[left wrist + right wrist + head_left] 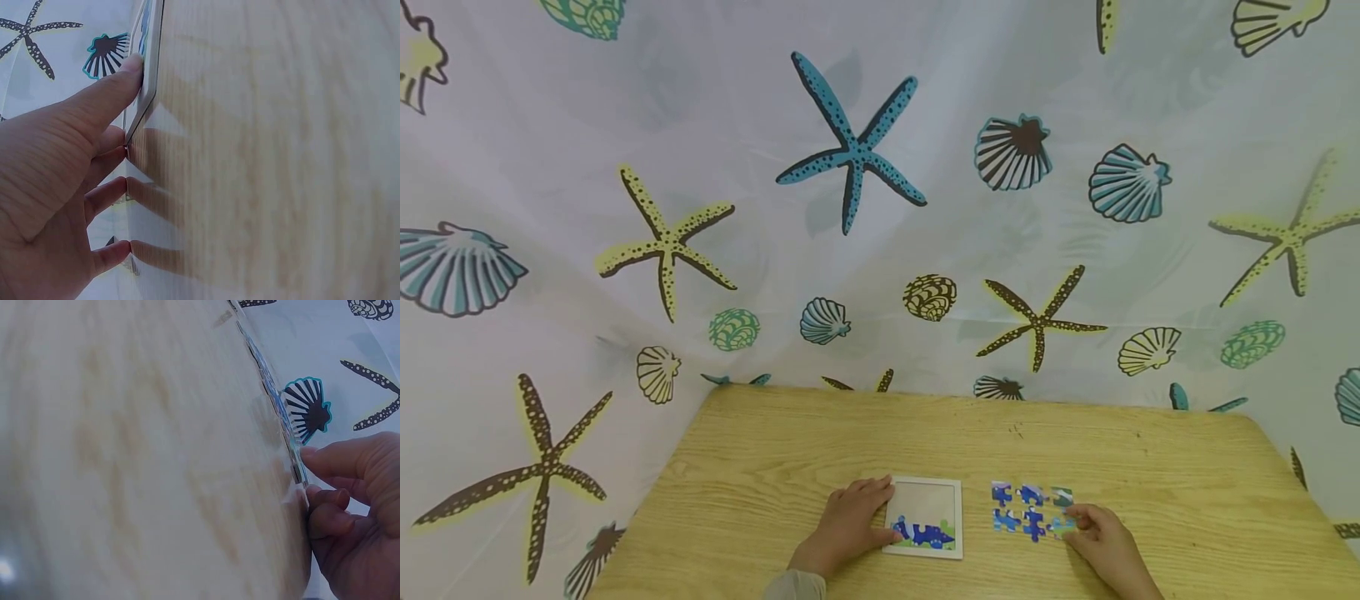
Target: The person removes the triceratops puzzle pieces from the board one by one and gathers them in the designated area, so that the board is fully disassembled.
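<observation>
A square white puzzle frame [959, 521] lies on the table, with joined blue and green pieces [928, 536] along its lower part. My left hand [850, 522] rests at its left side, thumb on the rim near the lower corner. In the left wrist view other fingertips [115, 250] of that hand touch the tabletop. Right of the frame, several loose jigsaw pieces [1033, 523] lie in two rows. My right hand [1105, 546] has thumb and forefinger around the edge of the lower right jigsaw piece [1060, 527], its remaining fingers curled.
The wooden table [760, 467] reaches back to a white cloth [880, 275] printed with starfish and shells, which hangs behind it and along both sides. A gap of bare wood separates the frame from the loose pieces.
</observation>
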A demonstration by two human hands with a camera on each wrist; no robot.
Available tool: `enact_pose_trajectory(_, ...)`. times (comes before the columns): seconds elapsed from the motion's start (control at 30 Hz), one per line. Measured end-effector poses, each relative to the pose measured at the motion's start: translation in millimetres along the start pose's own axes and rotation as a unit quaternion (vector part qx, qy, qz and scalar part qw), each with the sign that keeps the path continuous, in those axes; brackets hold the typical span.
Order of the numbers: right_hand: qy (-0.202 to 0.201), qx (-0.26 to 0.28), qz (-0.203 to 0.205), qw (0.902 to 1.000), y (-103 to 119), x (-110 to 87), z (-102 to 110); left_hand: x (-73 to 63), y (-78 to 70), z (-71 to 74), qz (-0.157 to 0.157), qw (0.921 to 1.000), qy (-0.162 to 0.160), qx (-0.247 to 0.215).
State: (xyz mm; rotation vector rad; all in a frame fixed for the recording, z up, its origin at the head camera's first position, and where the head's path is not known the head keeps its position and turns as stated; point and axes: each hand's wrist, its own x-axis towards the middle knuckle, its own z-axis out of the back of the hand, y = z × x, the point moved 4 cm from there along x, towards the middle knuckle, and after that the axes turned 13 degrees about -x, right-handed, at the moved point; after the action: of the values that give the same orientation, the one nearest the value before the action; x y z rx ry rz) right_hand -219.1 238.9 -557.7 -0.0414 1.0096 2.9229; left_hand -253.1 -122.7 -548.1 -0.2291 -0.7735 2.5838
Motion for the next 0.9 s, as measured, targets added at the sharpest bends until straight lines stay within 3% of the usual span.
enact_pose_trajectory(0.5, -0.001, -0.001, -0.014, 0.9999, 2.0, -2.7, 1.5, 0.3, 1.6, -0.3, -0.001, 1.0000, -0.003, 0.007)
enact_pose_trajectory(0.73, -0.008, 0.050, -0.026, 0.9984, 8.4, -2.8, -5.5, -0.3, 1.7, -0.4, 0.004, 1.0000, 0.001, 0.003)
enact_pose_trajectory(0.9, -0.013, 0.092, -0.022, 0.9954, 27.5, -0.5, -19.6, -0.3, 1.1, 0.1, 0.003, 1.0000, 0.000, 0.007)
